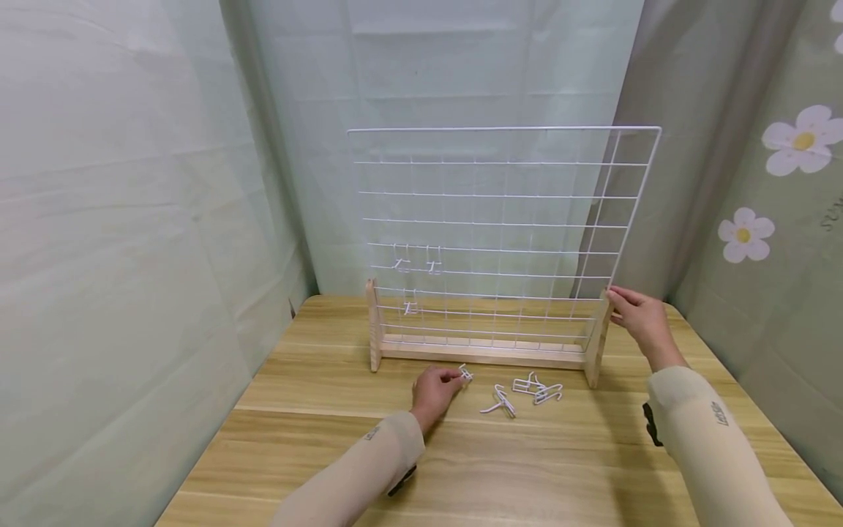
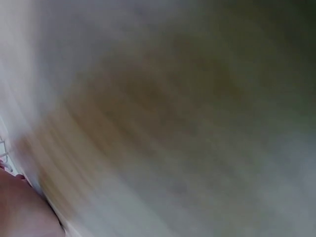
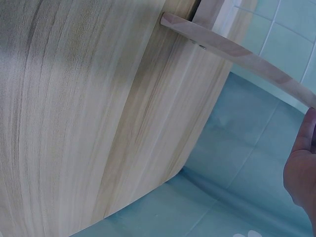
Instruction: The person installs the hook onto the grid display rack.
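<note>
Head view: a white wire grid (image 1: 500,223) stands in a wooden base (image 1: 484,353). The left hand (image 1: 435,391) pinches a bent hook (image 1: 466,374); the right hand (image 1: 642,322) grips the base's post (image 1: 597,340).

Soft light, faint shadows on tabletop (image 1: 527,476), left-wrist view blurred

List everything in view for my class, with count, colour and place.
Table: one, wood-brown, in the foreground
Stand: one, pale wood, on the table
Wire grid: one, white, upright in the stand
Hanging hooks: three, white, grid's lower left
Loose hooks: three, white, table, before the stand
Held hook: one, white, in left fingers
Cloths: count unclear, pale green-grey, behind and beside table
Flowers: two whole, one partial, white-yellow, cloth at right
Wrist pieces: two, black, at the sleeves
Sleeves: two, beige, both forearms
Left hand: one, bare, before the stand
Right hand: one, bare, at stand's right post
</note>
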